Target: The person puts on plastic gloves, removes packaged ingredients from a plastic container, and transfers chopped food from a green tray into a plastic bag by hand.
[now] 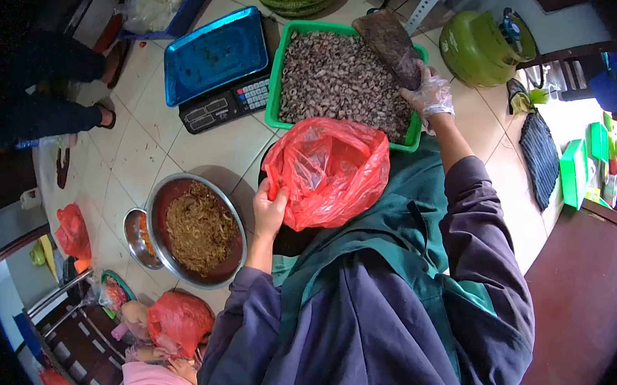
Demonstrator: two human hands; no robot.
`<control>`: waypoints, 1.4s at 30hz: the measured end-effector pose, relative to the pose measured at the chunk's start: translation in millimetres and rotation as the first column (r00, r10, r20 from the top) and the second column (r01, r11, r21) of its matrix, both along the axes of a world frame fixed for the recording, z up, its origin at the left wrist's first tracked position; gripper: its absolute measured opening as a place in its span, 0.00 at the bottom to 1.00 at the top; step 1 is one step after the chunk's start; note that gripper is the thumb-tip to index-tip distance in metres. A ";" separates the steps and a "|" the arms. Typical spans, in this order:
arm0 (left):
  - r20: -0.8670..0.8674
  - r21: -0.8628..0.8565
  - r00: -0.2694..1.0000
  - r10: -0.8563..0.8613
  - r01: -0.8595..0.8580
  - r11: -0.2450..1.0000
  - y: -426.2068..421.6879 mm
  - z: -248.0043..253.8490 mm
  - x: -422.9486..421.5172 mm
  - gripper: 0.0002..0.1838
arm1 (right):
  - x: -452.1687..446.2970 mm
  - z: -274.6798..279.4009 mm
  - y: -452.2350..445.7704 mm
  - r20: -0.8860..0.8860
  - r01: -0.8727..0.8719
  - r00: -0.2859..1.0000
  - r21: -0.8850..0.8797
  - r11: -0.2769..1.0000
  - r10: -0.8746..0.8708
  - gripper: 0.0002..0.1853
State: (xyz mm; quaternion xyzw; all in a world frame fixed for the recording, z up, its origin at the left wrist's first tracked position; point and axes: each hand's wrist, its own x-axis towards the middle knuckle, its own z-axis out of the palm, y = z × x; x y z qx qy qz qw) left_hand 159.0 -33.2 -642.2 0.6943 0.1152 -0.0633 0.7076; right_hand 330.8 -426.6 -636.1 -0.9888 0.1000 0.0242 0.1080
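Observation:
My left hand [270, 211] grips the rim of a red plastic bag [331, 173], which stands with its mouth open in front of me. My right hand [431, 97], in a clear plastic glove, is closed on the lower end of a dark wooden board [388, 46]. That board lies slanted over the right part of a green tray [276, 83] filled with small greyish pieces. Left of the tray is a scale [217, 113] with a blue pan [216, 57] on top.
A metal bowl [154, 235] of brown shredded food overlaps a smaller bowl [132, 241]. Green gas cylinders [472, 50] stand beyond the tray. A person's legs [56, 118] are at the left. Near the bottom left, another person's hands [183, 370] are beside a red bag [179, 323].

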 end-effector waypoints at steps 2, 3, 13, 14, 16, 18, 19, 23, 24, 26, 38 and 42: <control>-0.025 0.001 0.999 0.022 -0.022 1.000 0.8 -0.1 0.8 0.10 | 1.7 -6.6 2.1 0.016 -0.006 1.000 -0.077 0.997 0.007 0.46; -0.040 -0.022 0.999 0.027 -0.028 0.999 1.5 0.1 1.2 0.10 | -0.8 -9.4 3.0 0.024 -0.005 1.000 -0.115 0.993 0.008 0.47; 0.011 -0.167 0.999 -0.044 0.045 0.985 -7.5 -5.5 27.7 0.09 | -94.6 42.1 145.0 0.472 -0.826 0.552 0.424 0.371 0.688 0.18; 0.068 -0.144 0.998 -0.015 0.025 0.989 -9.6 -1.5 30.5 0.10 | -105.1 35.0 158.2 0.398 -0.833 0.529 0.411 0.370 0.749 0.25; 0.181 -0.099 0.983 0.040 -0.022 0.995 -13.3 13.4 34.4 0.14 | -120.1 23.6 175.4 0.153 -0.845 0.526 0.206 0.493 0.837 0.34; 0.353 0.296 0.936 -0.004 -0.107 0.949 -5.0 17.3 33.8 0.19 | -127.2 20.7 190.1 -0.026 -0.807 0.578 0.135 0.575 0.816 0.36; 0.425 0.469 0.903 -0.055 -0.168 0.867 -1.4 18.6 34.2 0.22 | -128.5 19.1 198.0 -0.105 -0.759 0.619 0.176 0.627 0.778 0.37; 0.351 0.635 0.896 -0.273 -0.013 0.773 11.9 17.0 24.5 0.20 | -116.0 28.5 200.1 -0.119 -0.724 0.609 0.319 0.611 0.784 0.35; 0.332 0.609 0.914 -0.234 -0.018 0.793 9.3 18.0 22.8 0.20 | -107.6 40.8 196.7 -0.099 -0.695 0.600 0.426 0.579 0.794 0.33; 0.339 0.601 0.919 -0.202 -0.046 0.798 8.2 11.4 19.9 0.20 | -89.0 69.1 180.0 0.148 -0.689 0.645 0.536 0.488 0.749 0.31; 0.357 0.593 0.923 -0.143 -0.106 0.798 -8.7 -1.9 18.4 0.15 | 20.3 -16.9 123.7 -0.196 -0.208 0.953 0.133 0.969 0.232 0.60; 0.338 0.596 0.932 -0.128 -0.107 0.796 -8.8 -6.8 21.4 0.14 | 14.5 -1.6 140.1 -0.280 -0.242 0.929 0.031 0.970 0.241 0.60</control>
